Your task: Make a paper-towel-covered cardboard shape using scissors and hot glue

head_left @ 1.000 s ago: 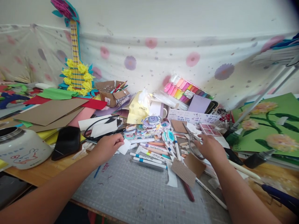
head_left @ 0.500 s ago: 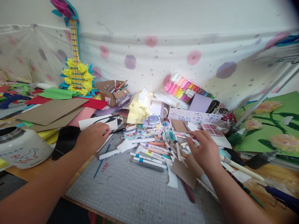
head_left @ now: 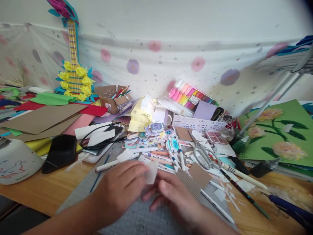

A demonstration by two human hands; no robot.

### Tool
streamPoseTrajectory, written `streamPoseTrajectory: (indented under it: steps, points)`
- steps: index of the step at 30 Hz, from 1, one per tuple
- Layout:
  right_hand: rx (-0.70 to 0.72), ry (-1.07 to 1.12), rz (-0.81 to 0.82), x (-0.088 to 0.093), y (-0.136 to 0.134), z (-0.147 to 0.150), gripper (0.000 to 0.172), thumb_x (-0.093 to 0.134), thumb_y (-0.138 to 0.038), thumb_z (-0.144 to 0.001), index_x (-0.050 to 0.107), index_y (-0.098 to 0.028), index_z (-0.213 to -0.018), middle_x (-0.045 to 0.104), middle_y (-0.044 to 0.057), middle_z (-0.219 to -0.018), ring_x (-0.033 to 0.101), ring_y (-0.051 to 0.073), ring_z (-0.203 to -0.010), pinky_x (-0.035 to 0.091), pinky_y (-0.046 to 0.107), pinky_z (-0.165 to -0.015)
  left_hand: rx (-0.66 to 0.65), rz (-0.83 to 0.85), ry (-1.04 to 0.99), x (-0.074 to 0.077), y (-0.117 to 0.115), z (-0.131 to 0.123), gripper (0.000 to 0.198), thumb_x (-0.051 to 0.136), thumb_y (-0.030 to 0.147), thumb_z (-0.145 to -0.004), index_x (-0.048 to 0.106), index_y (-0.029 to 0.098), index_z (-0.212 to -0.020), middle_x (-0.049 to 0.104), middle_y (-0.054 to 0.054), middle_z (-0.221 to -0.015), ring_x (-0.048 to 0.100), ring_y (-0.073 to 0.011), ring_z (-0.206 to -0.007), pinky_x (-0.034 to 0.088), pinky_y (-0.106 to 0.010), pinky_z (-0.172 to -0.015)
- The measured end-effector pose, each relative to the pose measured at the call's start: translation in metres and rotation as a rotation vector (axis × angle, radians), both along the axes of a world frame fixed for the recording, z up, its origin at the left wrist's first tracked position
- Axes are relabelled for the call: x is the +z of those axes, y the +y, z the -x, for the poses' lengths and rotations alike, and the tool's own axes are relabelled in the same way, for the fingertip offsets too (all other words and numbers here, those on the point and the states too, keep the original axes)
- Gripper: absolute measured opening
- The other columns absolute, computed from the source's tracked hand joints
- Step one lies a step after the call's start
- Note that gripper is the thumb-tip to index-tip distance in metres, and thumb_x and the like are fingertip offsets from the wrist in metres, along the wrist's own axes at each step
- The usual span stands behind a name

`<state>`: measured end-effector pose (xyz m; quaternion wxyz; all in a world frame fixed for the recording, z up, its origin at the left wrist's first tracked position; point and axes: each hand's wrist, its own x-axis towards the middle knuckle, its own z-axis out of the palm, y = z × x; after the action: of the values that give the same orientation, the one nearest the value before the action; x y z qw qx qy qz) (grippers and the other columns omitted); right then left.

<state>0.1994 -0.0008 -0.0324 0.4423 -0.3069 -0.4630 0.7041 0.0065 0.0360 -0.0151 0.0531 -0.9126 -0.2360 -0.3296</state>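
Note:
Both hands meet low in the middle, over the grey cutting mat point(head_left: 137, 215). My left hand point(head_left: 121, 189) pinches a small white paper piece point(head_left: 151, 171) at its fingertips. Just to the right, my right hand point(head_left: 173, 194) lies with fingers stretched toward that paper, touching or nearly touching its lower edge. A row of markers point(head_left: 162, 158) lies just beyond the hands. A corrugated cardboard scrap point(head_left: 189, 181) sits by my right hand. Scissors point(head_left: 202, 155) rest further right.
A white jar point(head_left: 14, 161) and a black phone point(head_left: 60, 151) sit left. Brown card sheets point(head_left: 41, 117), a small cardboard box point(head_left: 113, 99), clay sticks point(head_left: 190, 96), a green flower picture point(head_left: 276, 133) and a blue-handled tool point(head_left: 290, 209) crowd the wooden table point(head_left: 44, 186).
Both hands drew back from the clutter toward me and came together over the mat. My left hand now holds a white paper piece. The scissors lie uncovered.

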Motion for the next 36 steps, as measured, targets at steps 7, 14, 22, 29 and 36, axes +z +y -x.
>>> streamPoseTrajectory:
  steps: [7,14,22,29,36]
  points:
    - [-0.103,-0.141,0.105,-0.003,0.005,0.004,0.036,0.065,-0.050,-0.074,0.069,-0.015,-0.070,0.057,-0.001,-0.054,0.052,0.011,-0.049,0.041,0.021,-0.048,0.097,0.485,-0.154,-0.001,0.001,-0.006,0.024,0.060,0.033,-0.078,0.058,0.027,-0.102,0.062,-0.008,-0.116,0.054,-0.0277,-0.111,0.046,-0.042,-0.093]
    - [-0.052,-0.222,0.048,0.003,0.004,-0.001,0.043,0.062,-0.058,-0.071,0.062,-0.016,-0.066,0.053,-0.001,-0.057,0.052,0.012,-0.053,0.042,0.025,-0.054,0.033,1.489,-0.240,0.004,0.018,-0.005,0.029,0.061,0.041,-0.075,0.053,0.019,-0.092,0.062,0.000,-0.082,0.057,-0.0165,-0.073,0.044,-0.027,-0.063]
    - [-0.127,-0.589,-0.054,-0.003,0.011,-0.012,0.024,0.063,-0.038,-0.071,0.053,-0.018,-0.062,0.046,-0.005,-0.057,0.036,0.008,-0.050,0.028,0.021,-0.047,0.061,1.405,0.069,-0.003,0.014,-0.006,0.013,0.062,0.023,-0.066,0.051,0.020,-0.072,0.046,0.007,-0.066,0.042,-0.0124,-0.063,0.030,-0.022,-0.054]
    - [-0.043,-0.983,-0.287,0.005,0.007,-0.021,0.013,0.062,-0.023,-0.074,0.064,-0.018,-0.061,0.059,-0.003,-0.055,0.046,0.010,-0.051,0.027,0.020,-0.046,0.144,1.302,0.191,0.001,0.013,-0.007,0.010,0.059,0.026,-0.070,0.051,0.020,-0.066,0.046,0.006,-0.063,0.045,-0.0138,-0.065,0.029,-0.023,-0.055]
    - [-0.120,-1.424,-0.532,0.027,0.018,-0.044,0.013,0.058,-0.021,-0.079,0.070,-0.023,-0.074,0.070,0.000,-0.069,0.060,0.014,-0.062,0.034,0.021,-0.054,0.085,1.038,0.377,-0.011,0.016,-0.005,0.013,0.054,0.026,-0.079,0.058,0.020,-0.067,0.059,0.004,-0.066,0.056,-0.0157,-0.069,0.034,-0.024,-0.060]
